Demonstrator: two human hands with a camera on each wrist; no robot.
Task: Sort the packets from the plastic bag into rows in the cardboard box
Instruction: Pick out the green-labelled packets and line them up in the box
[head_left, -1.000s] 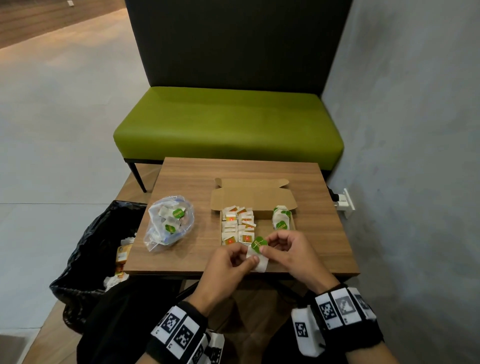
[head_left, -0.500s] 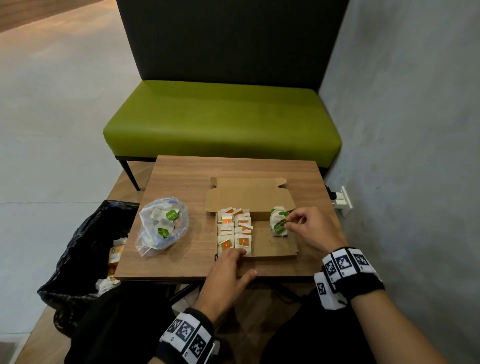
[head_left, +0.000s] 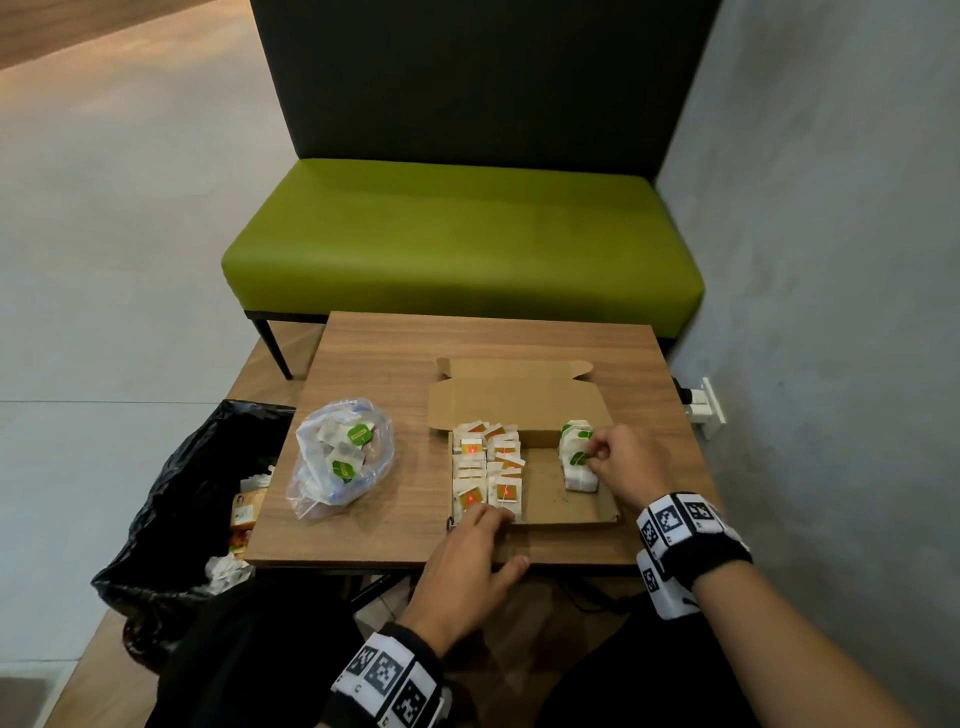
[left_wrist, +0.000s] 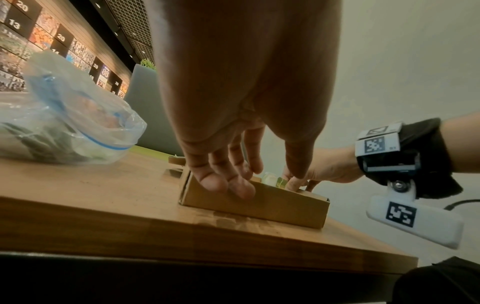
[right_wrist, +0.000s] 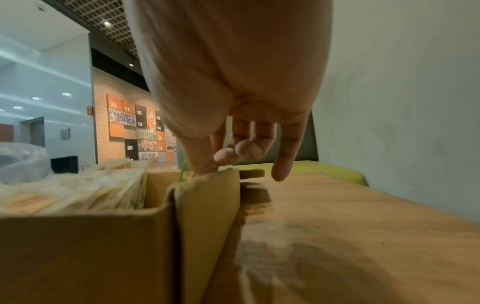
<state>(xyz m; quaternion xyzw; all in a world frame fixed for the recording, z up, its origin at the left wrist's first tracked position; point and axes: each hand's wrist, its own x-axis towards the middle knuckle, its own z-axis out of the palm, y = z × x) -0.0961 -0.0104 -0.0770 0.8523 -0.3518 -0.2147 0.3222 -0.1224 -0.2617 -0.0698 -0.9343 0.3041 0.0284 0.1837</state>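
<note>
The open cardboard box (head_left: 561, 517) sits mid-table. Orange-label packets (head_left: 485, 467) fill its left rows, and a short row of green-label packets (head_left: 574, 457) stands at its right side. My right hand (head_left: 602, 454) reaches over the right wall and pinches a green-label packet in that row between thumb and fingertips (right_wrist: 223, 155). Fingers of my left hand (head_left: 478, 525) lie nearly straight on the box's front-left rim (left_wrist: 272, 207). The clear plastic bag (head_left: 343, 457) lies left of the box with more packets inside.
A black rubbish bag (head_left: 171, 493) stands by the table's left edge. Behind the wooden table (head_left: 374, 364) is a green bench (head_left: 457, 244). A grey wall (head_left: 831, 260) with a socket (head_left: 704, 408) lies close on the right. The box lid (head_left: 514, 400) lies open behind.
A second ago both hands held a green-label packet at the table's front. My right hand carried it to the right row, and my left hand settled on the box's front rim.
</note>
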